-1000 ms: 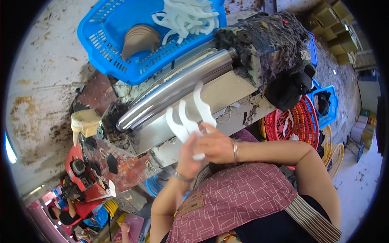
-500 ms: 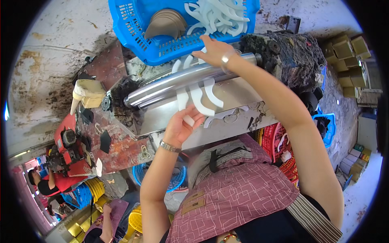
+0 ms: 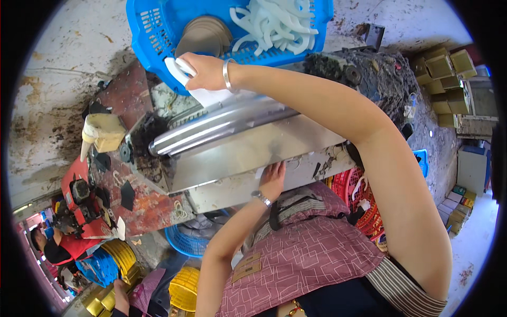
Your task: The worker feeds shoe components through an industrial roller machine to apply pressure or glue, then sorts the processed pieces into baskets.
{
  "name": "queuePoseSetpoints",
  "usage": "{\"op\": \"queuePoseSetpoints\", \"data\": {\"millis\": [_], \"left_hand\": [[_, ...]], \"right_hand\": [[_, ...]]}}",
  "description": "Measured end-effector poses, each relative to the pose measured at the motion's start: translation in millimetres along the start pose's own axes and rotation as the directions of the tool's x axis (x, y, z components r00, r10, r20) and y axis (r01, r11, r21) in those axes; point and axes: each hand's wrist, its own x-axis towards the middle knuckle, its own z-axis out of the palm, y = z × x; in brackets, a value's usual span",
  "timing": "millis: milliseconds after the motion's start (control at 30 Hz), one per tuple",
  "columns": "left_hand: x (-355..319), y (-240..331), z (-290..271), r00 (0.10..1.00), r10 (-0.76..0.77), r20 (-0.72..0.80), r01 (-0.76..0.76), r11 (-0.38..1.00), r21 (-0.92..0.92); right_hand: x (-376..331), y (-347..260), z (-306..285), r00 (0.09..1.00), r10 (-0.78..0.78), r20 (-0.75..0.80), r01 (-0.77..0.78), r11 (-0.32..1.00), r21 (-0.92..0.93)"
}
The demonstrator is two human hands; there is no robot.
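Note:
My right hand (image 3: 207, 72) is closed round a few white curved strips (image 3: 178, 73), held behind the metal rollers at the near-left rim of the blue basket. Below and behind that hand a white surface shows, partly covered. My left hand (image 3: 272, 180) is at the front edge of the shiny metal plate (image 3: 232, 153); a white strip end (image 3: 260, 173) pokes out beside its fingers, and the rest of it is hidden. Two polished rollers (image 3: 211, 129) lie across the machine between my hands. In the blue basket (image 3: 153, 39) are a heap of white curved strips (image 3: 280, 24) and stacked brown rounded sheets (image 3: 203, 37).
A cream plastic container (image 3: 104, 132) stands on the worn red tabletop (image 3: 153, 211) at left. Dusty machinery (image 3: 380, 74) borders the rollers at right. Red baskets (image 3: 369, 206) and a blue basket (image 3: 185, 243) sit low near my apron. Other people work at lower left.
My right hand has moved left across the back of the rollers with strips. The strips on the front plate are gone from it. My left hand has shifted right and down to the plate's front edge.

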Motion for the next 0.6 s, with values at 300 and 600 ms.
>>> {"op": "queuePoseSetpoints", "data": {"millis": [300, 600], "left_hand": [[-3.1, -5.3, 17.3, 0.975, -0.199, 0.093, 0.191, 0.978, 0.086], [4.4, 5.3, 13.2, 0.982, -0.185, 0.038, 0.183, 0.982, 0.041]], "right_hand": [[100.5, 89.5, -124.7, 0.861, 0.006, -0.508, -0.178, 0.940, -0.291], [84.0, 95.3, -243.3, 0.668, 0.225, -0.709, -0.657, 0.625, -0.421]]}}
